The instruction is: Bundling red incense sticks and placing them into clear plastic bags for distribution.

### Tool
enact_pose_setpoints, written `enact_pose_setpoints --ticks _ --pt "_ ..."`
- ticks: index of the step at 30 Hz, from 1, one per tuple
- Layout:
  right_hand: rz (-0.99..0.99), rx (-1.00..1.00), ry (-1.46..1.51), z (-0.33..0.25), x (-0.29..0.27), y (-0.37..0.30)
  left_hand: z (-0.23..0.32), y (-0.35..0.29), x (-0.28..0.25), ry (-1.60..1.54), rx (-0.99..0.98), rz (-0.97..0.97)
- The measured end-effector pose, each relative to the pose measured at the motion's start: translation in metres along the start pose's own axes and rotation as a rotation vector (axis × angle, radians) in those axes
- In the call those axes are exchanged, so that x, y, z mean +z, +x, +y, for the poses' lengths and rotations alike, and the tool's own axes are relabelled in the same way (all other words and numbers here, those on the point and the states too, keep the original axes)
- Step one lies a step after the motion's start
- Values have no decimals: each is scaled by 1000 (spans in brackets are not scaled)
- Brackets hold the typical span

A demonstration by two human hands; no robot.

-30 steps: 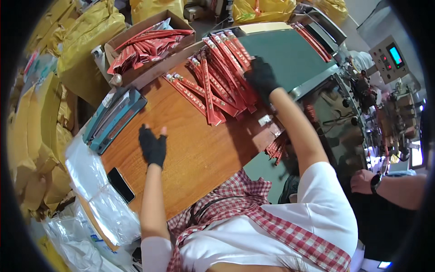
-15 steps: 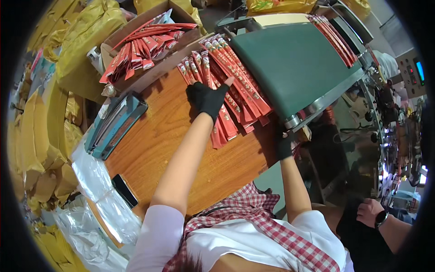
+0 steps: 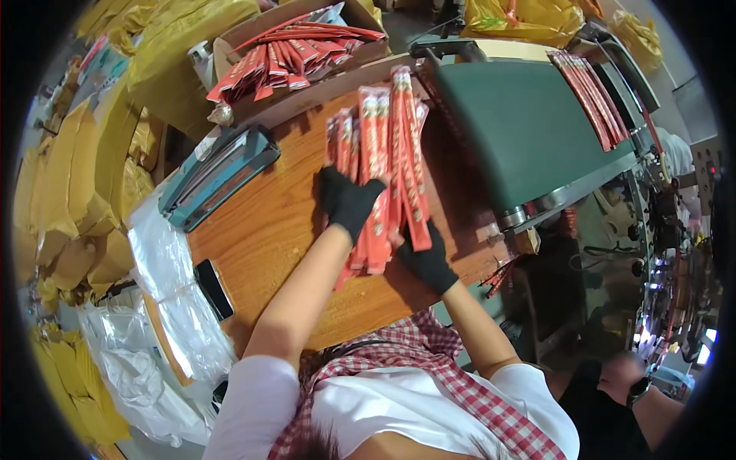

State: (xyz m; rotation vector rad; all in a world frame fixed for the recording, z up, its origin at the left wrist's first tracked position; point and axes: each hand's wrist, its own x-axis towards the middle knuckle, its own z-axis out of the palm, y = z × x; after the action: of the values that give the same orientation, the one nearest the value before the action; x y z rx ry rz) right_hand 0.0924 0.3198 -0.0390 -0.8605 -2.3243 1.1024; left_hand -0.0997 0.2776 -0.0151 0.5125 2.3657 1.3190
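Between my hands stands a loose bundle of long, narrow red printed packets [image 3: 373, 146], over the wooden table. My left hand [image 3: 349, 199], in a black fingerless glove, presses on the bundle's left side, its thumb across the front and its other fingers mostly hidden. Lower on the right, my right hand [image 3: 425, 257], gloved the same way, grips the packets near their bottom ends; most of its fingers are behind them. The packets lie roughly side by side, with their ends uneven.
A cardboard box [image 3: 264, 115] of similar packets stands at the back. On the right is a green conveyor belt [image 3: 529, 130] with more packets at its far end. A teal tool-like case [image 3: 222, 176], a phone [image 3: 214, 290] and clear plastic bags [image 3: 172, 284] lie on the left.
My right hand has come from beside the conveyor to the bundle. The packets, fanned and slanting before, are now gathered more upright and away from the belt. The view has shifted slightly.
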Motion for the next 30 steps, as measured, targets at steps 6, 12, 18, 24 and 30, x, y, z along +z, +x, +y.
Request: enact_pose_setpoints --ticks 6,12,18,24,30 --pt "-741 -156 -576 3 -63 7 -40 -92 -78 19 -269 152" --pt "-71 -184 -762 -73 -82 117 -74 -97 -91 -48 -266 286" --pt "200 152 -508 42 -34 221 -63 -94 -88 -178 -281 222" --pt "15 224 -643 22 -37 167 -58 -90 -104 -358 -324 112" --pt "11 -34 -595 -22 -28 125 -54 -81 -114 -449 -210 179"
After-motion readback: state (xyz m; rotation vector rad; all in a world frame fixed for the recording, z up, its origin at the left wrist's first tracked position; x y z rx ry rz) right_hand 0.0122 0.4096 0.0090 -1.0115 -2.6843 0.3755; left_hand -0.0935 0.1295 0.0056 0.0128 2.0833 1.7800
